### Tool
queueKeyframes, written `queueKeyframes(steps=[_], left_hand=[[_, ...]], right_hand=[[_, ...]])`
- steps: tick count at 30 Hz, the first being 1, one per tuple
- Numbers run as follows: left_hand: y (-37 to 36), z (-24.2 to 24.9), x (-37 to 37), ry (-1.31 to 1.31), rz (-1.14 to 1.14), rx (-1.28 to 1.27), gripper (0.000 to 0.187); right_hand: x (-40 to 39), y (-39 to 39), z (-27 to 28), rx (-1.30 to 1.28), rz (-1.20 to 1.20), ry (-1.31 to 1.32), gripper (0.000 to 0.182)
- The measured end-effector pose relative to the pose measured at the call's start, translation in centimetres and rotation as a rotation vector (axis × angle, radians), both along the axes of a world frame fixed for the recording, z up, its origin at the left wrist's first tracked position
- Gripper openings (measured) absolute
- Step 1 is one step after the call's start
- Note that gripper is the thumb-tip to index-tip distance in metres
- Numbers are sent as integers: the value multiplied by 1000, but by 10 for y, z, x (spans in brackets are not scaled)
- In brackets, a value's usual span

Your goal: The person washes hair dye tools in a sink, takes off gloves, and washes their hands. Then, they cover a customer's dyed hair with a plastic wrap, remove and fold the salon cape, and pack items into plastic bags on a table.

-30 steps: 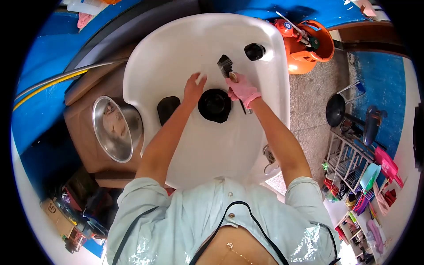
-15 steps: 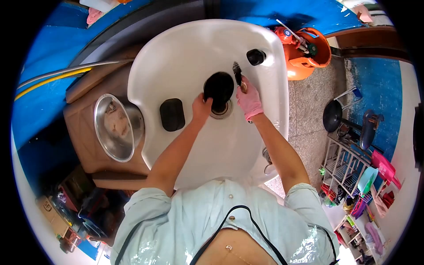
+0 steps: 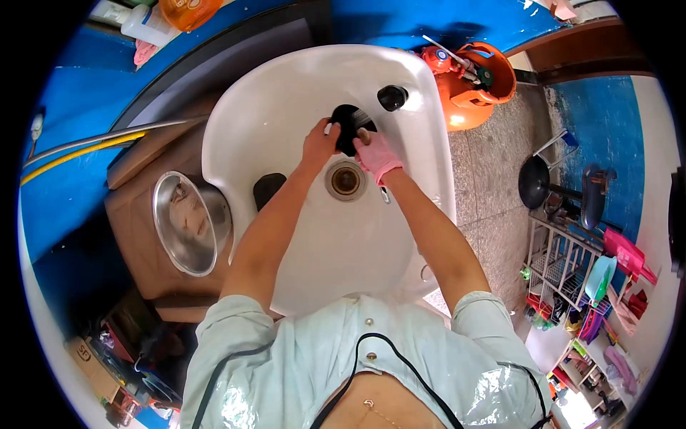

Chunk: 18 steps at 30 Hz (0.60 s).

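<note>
Over the white basin, my bare left hand grips a round black bowl by its left side. My right hand, in a pink glove, is closed on a brush whose bristles are at the bowl. Part of the brush handle shows below the glove. Just below my hands lies the metal drain, uncovered. A dark rounded object rests in the basin beside my left forearm, which partly hides it. Another small black object sits at the upper right of the basin.
A metal bowl stands on the brown chair at the left. An orange gas cylinder is beyond the basin's right rim. Farther right are a black stool and a wire rack.
The black bowl has been lifted off the drain and up a little. My right hand has moved left, bringing the brush to the bowl. The view has shifted slightly.
</note>
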<state>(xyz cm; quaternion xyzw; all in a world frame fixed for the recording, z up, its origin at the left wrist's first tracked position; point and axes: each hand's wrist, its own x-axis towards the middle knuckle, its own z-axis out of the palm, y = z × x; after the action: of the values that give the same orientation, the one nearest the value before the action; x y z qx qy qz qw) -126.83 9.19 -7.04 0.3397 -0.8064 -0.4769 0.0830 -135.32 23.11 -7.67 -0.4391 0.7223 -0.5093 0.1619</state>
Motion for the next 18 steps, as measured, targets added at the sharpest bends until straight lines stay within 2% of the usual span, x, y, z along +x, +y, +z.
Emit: queueKeyframes(steps=[1,2,3,7,9,10,12,13,15,16,18], left_hand=[[-3,-5,2,21,-27,7,38],[-5,10,2,-19,77,151,40],[-6,24,2,-61,184,294,42],[-11,46,4,-54,232,196,45],[-12,50,5,-97,203,160,44],[-13,53,6,-100,204,159,44],[-16,57,8,-141,185,95,43],[-19,53,10,-142,186,94,43],[-20,42,14,-125,143,-7,41],[-15,40,14,-126,143,-7,41],[-3,36,10,-123,60,-102,38]], right_hand=[[4,-4,55,261,-15,-422,15],[5,-5,88,519,-31,-844,15],[1,-2,74,577,-41,-682,16],[-7,-6,64,670,-92,-752,16],[3,-16,91,761,72,-305,21],[5,-15,82,761,74,-307,21],[7,-9,57,452,-37,-416,32],[5,-9,60,450,-35,-417,32],[0,-8,68,645,-36,-288,50],[4,-12,69,646,-36,-289,50],[16,-29,71,846,-14,16,54]])
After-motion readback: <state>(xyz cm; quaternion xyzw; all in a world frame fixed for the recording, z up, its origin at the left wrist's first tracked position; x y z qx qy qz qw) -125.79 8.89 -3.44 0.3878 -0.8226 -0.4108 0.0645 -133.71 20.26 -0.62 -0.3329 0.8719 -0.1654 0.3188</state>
